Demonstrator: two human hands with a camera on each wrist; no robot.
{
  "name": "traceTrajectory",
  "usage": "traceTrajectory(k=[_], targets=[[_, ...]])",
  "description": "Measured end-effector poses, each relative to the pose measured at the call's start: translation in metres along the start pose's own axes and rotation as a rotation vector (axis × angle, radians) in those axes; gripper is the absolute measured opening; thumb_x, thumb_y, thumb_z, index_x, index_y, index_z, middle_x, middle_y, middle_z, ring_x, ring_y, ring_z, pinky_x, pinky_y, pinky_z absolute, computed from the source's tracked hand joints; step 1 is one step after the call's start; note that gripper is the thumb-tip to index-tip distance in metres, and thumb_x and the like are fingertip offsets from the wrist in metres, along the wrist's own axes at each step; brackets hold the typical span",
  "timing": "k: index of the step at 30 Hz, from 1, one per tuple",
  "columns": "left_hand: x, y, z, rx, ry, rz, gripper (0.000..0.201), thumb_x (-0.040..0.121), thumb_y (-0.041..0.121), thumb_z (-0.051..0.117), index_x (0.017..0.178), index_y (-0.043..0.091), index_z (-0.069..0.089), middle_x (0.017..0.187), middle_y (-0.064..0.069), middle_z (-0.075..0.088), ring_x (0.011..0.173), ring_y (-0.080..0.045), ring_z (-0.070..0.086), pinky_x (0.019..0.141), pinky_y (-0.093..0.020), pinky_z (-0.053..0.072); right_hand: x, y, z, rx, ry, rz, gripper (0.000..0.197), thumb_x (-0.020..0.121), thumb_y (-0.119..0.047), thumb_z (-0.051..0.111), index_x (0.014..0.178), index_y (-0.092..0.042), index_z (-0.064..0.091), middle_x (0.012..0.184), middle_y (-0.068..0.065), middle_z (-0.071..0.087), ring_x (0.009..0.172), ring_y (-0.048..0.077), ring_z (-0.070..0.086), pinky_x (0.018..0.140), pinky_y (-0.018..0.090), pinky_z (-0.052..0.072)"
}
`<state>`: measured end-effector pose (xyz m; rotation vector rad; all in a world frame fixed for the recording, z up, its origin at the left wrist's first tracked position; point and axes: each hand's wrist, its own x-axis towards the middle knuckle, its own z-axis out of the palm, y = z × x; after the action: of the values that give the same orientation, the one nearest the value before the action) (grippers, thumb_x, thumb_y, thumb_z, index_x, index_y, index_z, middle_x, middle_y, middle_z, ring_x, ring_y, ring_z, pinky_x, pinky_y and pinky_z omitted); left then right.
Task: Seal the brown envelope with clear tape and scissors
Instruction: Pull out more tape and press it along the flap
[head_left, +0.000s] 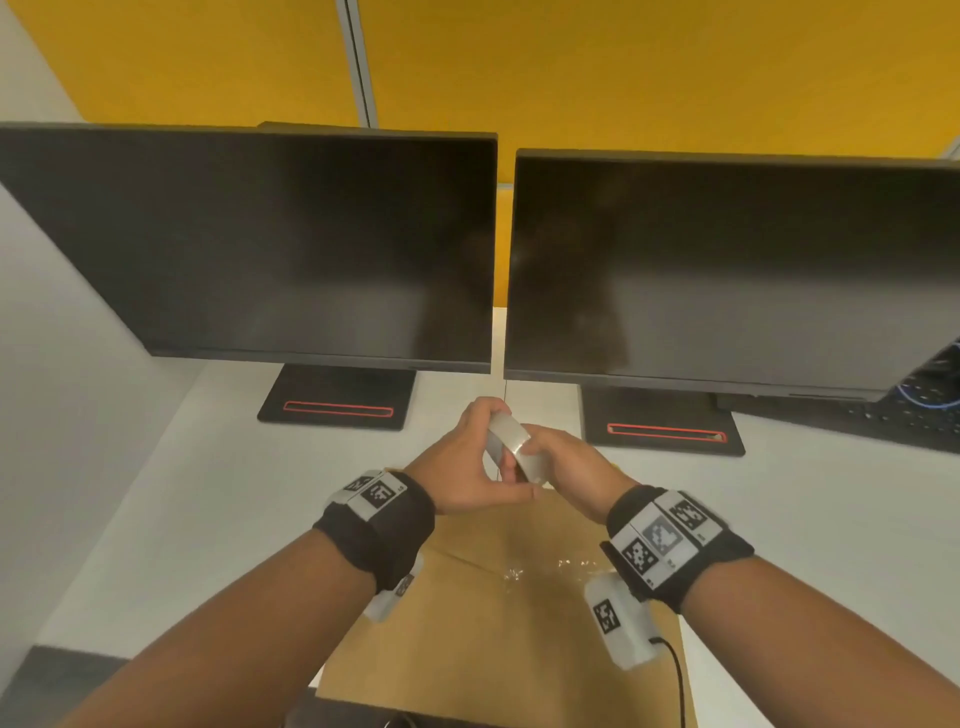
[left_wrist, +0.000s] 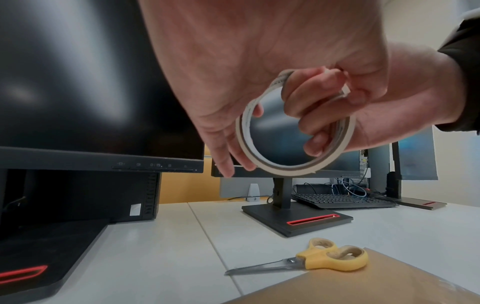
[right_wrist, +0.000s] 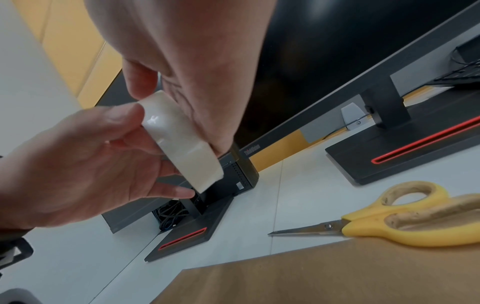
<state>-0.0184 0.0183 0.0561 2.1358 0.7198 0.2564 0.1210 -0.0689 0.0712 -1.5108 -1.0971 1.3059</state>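
Both hands hold a roll of clear tape (head_left: 511, 447) in the air above the far end of the brown envelope (head_left: 483, 639). My left hand (head_left: 462, 460) pinches the roll's outer rim (left_wrist: 285, 170) from the left. My right hand (head_left: 563, 460) has its fingers (left_wrist: 309, 115) curled through the core. In the right wrist view the roll (right_wrist: 182, 139) shows its glossy outer face. Yellow-handled scissors (left_wrist: 332, 260) lie closed, handles on the envelope's far edge (right_wrist: 337, 277), blades on the desk pointing left. A crinkled strip of clear tape (head_left: 545, 569) lies on the envelope.
Two dark monitors (head_left: 291, 244) (head_left: 727, 270) stand close behind the hands, on black bases with red slots (head_left: 337, 408). A black keyboard (head_left: 914, 415) sits far right. The white desk (head_left: 182, 519) runs left and right of the envelope.
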Motion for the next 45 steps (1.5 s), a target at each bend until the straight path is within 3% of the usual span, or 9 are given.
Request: traceTrajectory(k=[7,14,17,23,26,31,36,41,45], targets=[[0.002,0.003,-0.003,-0.112,-0.047,-0.033,0.076,0.067,0.037,0.078,0.121,0.035,0.024,0.109,0.002,0.049,0.102,-0.016,0.053,0.088,-0.022,0.049,-0.013,-0.004,0.0,-0.061,-0.04,-0.033,0.025,0.076,-0.015,0.046,0.074,-0.032,0.065,0.075,-0.013,0.063,0.077,0.007,0.056,0.077,0.028,0.039],[-0.003,0.011,0.007,-0.152,-0.059,-0.052,0.076,0.067,0.029,0.078,0.12,0.035,0.024,0.103,0.003,0.047,0.097,-0.016,0.052,0.081,-0.021,0.048,-0.017,0.001,-0.002,-0.059,-0.052,-0.016,0.033,0.074,-0.034,0.043,0.086,-0.018,0.069,0.084,0.001,0.067,0.09,0.025,0.057,0.101,0.058,0.039],[-0.007,0.013,0.008,-0.22,-0.107,-0.1,0.079,0.058,0.033,0.076,0.119,0.034,0.025,0.102,-0.005,0.051,0.098,-0.02,0.053,0.084,-0.031,0.052,-0.023,0.007,-0.002,-0.02,-0.081,-0.002,0.035,0.081,-0.02,0.039,0.102,-0.014,0.066,0.086,-0.001,0.068,0.094,0.022,0.057,0.101,0.051,0.038],[-0.013,0.017,0.01,-0.291,-0.124,-0.137,0.078,0.057,0.035,0.076,0.118,0.032,0.029,0.112,-0.013,0.051,0.102,-0.022,0.054,0.086,-0.032,0.048,-0.033,0.007,0.0,0.123,-0.13,-0.045,0.037,0.072,-0.007,0.046,0.097,-0.02,0.07,0.087,0.009,0.064,0.089,0.008,0.059,0.088,0.027,0.037],[-0.015,0.017,0.013,-0.296,-0.117,-0.115,0.083,0.058,0.035,0.079,0.121,0.035,0.026,0.112,-0.005,0.048,0.104,-0.02,0.054,0.089,-0.03,0.051,-0.031,0.008,0.0,0.151,-0.103,-0.039,0.03,0.076,-0.013,0.044,0.092,-0.017,0.069,0.079,-0.002,0.068,0.081,0.011,0.059,0.083,0.03,0.039],[-0.02,0.022,0.016,-0.126,-0.012,-0.029,0.082,0.064,0.032,0.077,0.126,0.035,0.023,0.088,0.007,0.049,0.071,-0.011,0.056,0.067,-0.02,0.048,-0.027,0.007,0.007,0.045,0.003,-0.007,0.024,0.072,-0.03,0.043,0.066,-0.015,0.061,0.072,-0.006,0.061,0.076,0.014,0.052,0.08,0.034,0.039],[-0.023,0.025,0.013,0.088,0.068,0.049,0.087,0.063,0.034,0.078,0.13,0.035,0.023,0.113,0.01,0.044,0.094,-0.01,0.054,0.078,-0.02,0.05,-0.024,0.003,0.01,0.023,0.03,0.023,0.032,0.075,-0.032,0.04,0.055,-0.014,0.059,0.068,-0.003,0.061,0.073,0.015,0.051,0.082,0.034,0.037],[-0.024,0.026,0.013,0.262,0.121,0.113,0.08,0.063,0.032,0.074,0.13,0.028,0.03,0.123,0.014,0.034,0.099,-0.008,0.047,0.088,-0.021,0.045,-0.019,0.005,0.011,0.106,0.125,0.082,0.026,0.078,-0.027,0.046,0.058,-0.017,0.058,0.062,-0.002,0.057,0.062,0.012,0.05,0.07,0.029,0.037],[-0.029,0.029,0.011,0.154,0.097,0.073,0.078,0.063,0.03,0.075,0.124,0.035,0.028,0.099,0.02,0.046,0.085,-0.001,0.052,0.078,-0.023,0.05,-0.016,0.009,0.012,0.161,0.066,0.063,0.026,0.061,-0.036,0.051,0.07,-0.013,0.057,0.073,0.007,0.051,0.08,0.026,0.045,0.082,0.043,0.035]])
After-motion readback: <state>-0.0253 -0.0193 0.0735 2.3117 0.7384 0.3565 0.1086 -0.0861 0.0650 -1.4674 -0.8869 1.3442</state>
